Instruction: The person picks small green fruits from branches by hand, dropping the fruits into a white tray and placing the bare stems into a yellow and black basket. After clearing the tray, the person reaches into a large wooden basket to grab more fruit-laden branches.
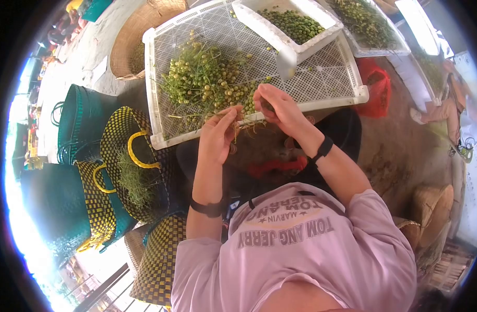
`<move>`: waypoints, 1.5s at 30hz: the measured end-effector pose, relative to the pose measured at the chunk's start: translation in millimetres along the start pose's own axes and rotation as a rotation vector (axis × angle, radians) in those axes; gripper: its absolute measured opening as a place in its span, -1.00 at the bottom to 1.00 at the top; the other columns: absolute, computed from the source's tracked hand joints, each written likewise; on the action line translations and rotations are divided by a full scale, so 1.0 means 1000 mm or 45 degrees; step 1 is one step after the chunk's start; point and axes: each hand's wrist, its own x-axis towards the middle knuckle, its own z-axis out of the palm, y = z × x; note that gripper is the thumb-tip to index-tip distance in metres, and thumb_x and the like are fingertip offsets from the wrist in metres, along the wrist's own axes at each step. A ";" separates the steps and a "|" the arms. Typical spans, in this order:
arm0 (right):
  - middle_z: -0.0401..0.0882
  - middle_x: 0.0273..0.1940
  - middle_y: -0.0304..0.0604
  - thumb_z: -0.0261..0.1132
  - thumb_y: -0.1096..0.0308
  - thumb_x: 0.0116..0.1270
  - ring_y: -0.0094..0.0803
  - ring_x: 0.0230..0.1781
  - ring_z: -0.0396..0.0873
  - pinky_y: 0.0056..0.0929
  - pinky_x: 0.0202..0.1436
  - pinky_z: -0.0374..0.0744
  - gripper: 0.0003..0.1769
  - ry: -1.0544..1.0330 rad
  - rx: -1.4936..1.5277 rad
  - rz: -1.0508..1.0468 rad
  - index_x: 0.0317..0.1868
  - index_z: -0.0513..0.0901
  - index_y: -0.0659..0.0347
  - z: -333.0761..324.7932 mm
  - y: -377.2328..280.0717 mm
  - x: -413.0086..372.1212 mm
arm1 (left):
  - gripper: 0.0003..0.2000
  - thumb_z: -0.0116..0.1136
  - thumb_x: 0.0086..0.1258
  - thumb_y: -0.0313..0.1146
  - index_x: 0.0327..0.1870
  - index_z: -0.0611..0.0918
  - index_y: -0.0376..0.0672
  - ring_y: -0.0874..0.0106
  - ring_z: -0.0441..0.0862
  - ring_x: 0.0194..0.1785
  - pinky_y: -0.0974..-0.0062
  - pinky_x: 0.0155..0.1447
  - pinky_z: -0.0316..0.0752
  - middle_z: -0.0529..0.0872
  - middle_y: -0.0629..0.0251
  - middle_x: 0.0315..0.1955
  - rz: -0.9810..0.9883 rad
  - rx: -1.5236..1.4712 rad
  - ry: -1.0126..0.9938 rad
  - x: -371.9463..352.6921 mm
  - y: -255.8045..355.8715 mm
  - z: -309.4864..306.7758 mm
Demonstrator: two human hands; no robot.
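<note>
My left hand point(217, 136) is closed in a pinch on thin plant stems point(237, 131) at the tray's near edge. Close beside it, my right hand point(282, 110) is curled, with small green fruits point(267, 105) partly showing inside its fingers. Both hands are over the near rim of a white mesh tray point(321, 73). Ahead of them on the mesh lies a heap of stalks with round green-yellow fruits point(204, 78). A white foam box point(314, 47) on the tray's far side holds loose green fruits point(293, 26).
Woven yellow-black baskets point(160, 260) and teal baskets point(85, 125) stand at my left, one holding green stalks point(134, 179). A round wicker basket point(129, 39) is beyond. To the right are a red bag point(376, 86), another box of stalks point(366, 23) and another person's arm point(439, 114).
</note>
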 end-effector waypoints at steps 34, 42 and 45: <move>0.62 -0.44 -0.26 0.08 0.10 0.45 -0.44 -0.41 0.56 -0.44 -0.30 0.49 -0.70 1.014 -1.713 -1.015 -0.14 0.66 0.08 -0.145 -0.108 0.167 | -0.56 0.13 0.32 -0.13 0.14 0.58 -0.20 0.15 0.63 0.04 0.29 0.12 0.47 0.67 0.02 -0.03 0.254 1.902 1.115 -0.037 0.114 -0.198; 0.53 -0.23 -0.22 0.18 0.11 0.41 -0.34 -0.31 0.59 -0.42 -0.25 0.53 -0.75 0.273 -1.944 -0.657 -0.14 0.58 0.11 -0.083 -0.070 0.071 | -0.73 0.16 0.28 -0.27 -0.03 0.52 -0.12 0.14 0.60 0.01 0.23 -0.10 0.60 0.62 0.10 -0.10 0.462 2.383 0.501 0.127 -0.025 -0.077; 0.53 -0.22 -0.24 0.19 0.16 0.40 -0.31 -0.27 0.59 -0.40 -0.23 0.52 -0.76 0.349 -1.927 -0.668 -0.17 0.58 0.16 -0.125 -0.085 0.036 | -0.70 0.14 0.29 -0.27 -0.02 0.48 -0.17 0.07 0.62 -0.04 0.21 -0.12 0.60 0.62 0.01 -0.13 0.310 2.219 0.496 0.133 -0.020 -0.062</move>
